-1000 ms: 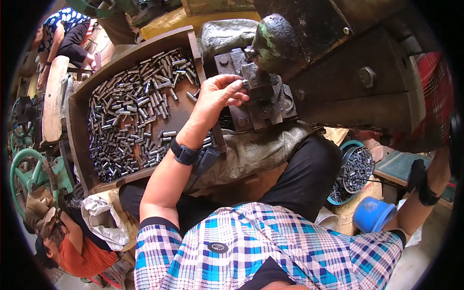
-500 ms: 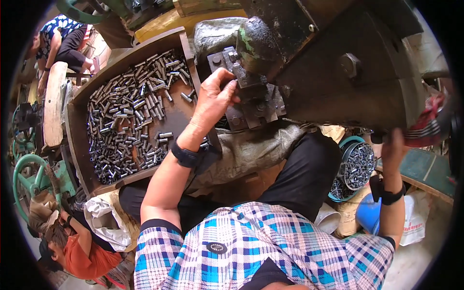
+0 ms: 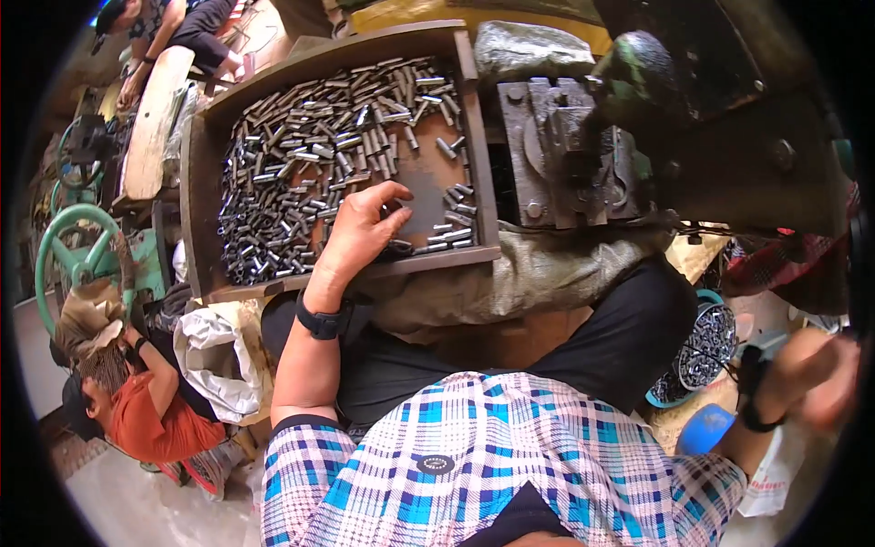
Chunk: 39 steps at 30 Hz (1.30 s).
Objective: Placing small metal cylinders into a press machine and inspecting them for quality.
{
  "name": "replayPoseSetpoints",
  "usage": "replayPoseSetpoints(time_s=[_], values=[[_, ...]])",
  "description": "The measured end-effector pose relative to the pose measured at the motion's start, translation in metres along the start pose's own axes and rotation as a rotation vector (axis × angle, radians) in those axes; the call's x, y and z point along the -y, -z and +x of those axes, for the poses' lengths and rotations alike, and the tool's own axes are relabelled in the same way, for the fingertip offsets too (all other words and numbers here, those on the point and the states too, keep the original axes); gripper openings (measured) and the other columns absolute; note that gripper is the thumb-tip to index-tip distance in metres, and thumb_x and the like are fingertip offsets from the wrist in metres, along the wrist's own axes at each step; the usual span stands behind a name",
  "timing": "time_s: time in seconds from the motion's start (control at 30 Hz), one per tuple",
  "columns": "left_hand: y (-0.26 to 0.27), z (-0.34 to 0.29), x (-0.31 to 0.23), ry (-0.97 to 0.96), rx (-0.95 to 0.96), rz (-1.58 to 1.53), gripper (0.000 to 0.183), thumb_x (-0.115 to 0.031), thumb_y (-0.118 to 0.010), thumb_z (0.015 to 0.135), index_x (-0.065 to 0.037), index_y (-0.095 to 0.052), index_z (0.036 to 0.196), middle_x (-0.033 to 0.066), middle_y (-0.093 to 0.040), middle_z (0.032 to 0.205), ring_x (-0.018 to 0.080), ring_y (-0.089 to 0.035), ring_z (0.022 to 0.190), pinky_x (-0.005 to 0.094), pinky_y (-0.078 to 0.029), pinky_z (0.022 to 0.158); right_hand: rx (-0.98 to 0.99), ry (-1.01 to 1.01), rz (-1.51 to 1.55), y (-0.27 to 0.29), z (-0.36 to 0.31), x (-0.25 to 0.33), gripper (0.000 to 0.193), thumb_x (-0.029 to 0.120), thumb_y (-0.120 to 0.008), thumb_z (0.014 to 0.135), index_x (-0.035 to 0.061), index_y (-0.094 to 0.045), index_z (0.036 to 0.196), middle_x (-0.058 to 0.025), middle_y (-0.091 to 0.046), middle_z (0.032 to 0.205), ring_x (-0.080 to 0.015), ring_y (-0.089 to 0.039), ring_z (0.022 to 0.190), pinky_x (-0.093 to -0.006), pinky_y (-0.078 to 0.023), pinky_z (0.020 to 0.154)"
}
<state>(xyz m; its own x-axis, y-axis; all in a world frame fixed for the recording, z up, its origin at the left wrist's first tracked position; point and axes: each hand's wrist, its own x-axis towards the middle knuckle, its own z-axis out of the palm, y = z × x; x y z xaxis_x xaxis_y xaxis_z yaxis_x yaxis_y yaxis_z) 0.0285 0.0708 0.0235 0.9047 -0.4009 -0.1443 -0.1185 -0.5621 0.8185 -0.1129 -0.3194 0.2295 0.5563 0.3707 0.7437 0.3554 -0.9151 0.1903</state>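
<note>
My left hand point(image 3: 360, 232) lies inside a wooden tray point(image 3: 346, 273), with a black watch on its wrist. Its thumb is spread and its fingers curl down onto short grey metal cylinders point(image 3: 301, 164) near the tray's front rim; the fingertips are hidden among them. Several such cylinders fill the tray's left and back. To the right of the tray stands a dark metal press block point(image 3: 565, 155). Blurred at the far right edge, my right hand point(image 3: 820, 383) hangs low beside my knee, and its grip is unreadable.
A round tub of small metal parts point(image 3: 702, 351) and a blue container point(image 3: 702, 428) sit by my right leg. A white sack point(image 3: 219, 356) lies at my left. One person in orange point(image 3: 146, 419) crouches near a green handwheel point(image 3: 77, 255); another person point(image 3: 173, 27) sits at top left.
My left hand has pulled back from the press block and dropped into the tray of cylinders. My right hand has swung down and outward at the right edge.
</note>
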Motion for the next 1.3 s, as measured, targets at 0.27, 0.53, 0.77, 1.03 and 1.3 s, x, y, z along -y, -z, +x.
replayPoseSetpoints(time_s=[0.27, 0.53, 0.77, 1.03, 1.3], values=[[0.019, -0.013, 0.003, -0.119, -0.146, 0.454, 0.014, -0.012, -0.064, 0.075, -0.01, -0.059, 0.088, 0.01, -0.059, 0.083, 0.0333, -0.06, 0.076, 0.0419, -0.048, 0.064, 0.413, 0.204, 0.541, -0.195, -0.002, 0.141, 0.014, 0.013, -0.057, 0.065, 0.0023, -0.059, 0.075, -0.0097, -0.053, 0.081, -0.025, -0.052, 0.082, -0.0374, -0.041, 0.075], [-0.011, -0.002, 0.012, -0.212, -0.119, 0.88, 0.006, -0.006, -0.059, 0.074, -0.007, -0.054, 0.077, 0.0105, -0.055, 0.076, 0.0263, -0.064, 0.066, 0.0359, -0.052, 0.055, 0.824, 0.291, 0.321, -0.263, -0.013, 0.178, 0.008, 0.012, -0.059, 0.069, 0.0073, -0.066, 0.068, -0.0079, -0.059, 0.076, -0.0225, -0.056, 0.08, -0.0388, -0.037, 0.08], [-0.01, 0.002, 0.007, -0.184, -0.131, 0.887, 0.009, -0.003, -0.055, 0.075, -0.006, -0.053, 0.083, 0.01, -0.056, 0.075, 0.0256, -0.064, 0.065, 0.0342, -0.052, 0.055, 0.676, 0.124, 0.564, -0.262, -0.011, 0.164, 0.008, 0.014, -0.064, 0.07, 0.0076, -0.064, 0.074, -0.0085, -0.059, 0.075, -0.0222, -0.059, 0.075, -0.0373, -0.039, 0.077], [-0.046, 0.022, -0.006, -0.352, -0.093, 0.732, 0.015, -0.001, -0.053, 0.075, -0.005, -0.051, 0.089, 0.0121, -0.052, 0.086, 0.0283, -0.063, 0.07, 0.0369, -0.052, 0.056, 0.538, -1.004, 1.343, -0.242, -0.017, 0.132, 0.011, 0.006, -0.065, 0.08, -0.0012, -0.056, 0.08, -0.001, -0.056, 0.066, -0.0042, -0.052, 0.055, -0.0216, -0.044, 0.047], [-0.055, 0.024, -0.015, -0.377, -0.108, 0.838, 0.008, -0.011, -0.055, 0.076, -0.008, -0.053, 0.083, 0.0101, -0.052, 0.083, 0.0233, -0.062, 0.072, 0.0326, -0.052, 0.054, 0.504, -0.834, 1.208, -0.243, -0.019, 0.138, 0.022, 0.014, -0.069, 0.075, -0.0009, -0.055, 0.084, -0.0076, -0.058, 0.064, -0.0102, -0.055, 0.058, -0.0278, -0.046, 0.054]])
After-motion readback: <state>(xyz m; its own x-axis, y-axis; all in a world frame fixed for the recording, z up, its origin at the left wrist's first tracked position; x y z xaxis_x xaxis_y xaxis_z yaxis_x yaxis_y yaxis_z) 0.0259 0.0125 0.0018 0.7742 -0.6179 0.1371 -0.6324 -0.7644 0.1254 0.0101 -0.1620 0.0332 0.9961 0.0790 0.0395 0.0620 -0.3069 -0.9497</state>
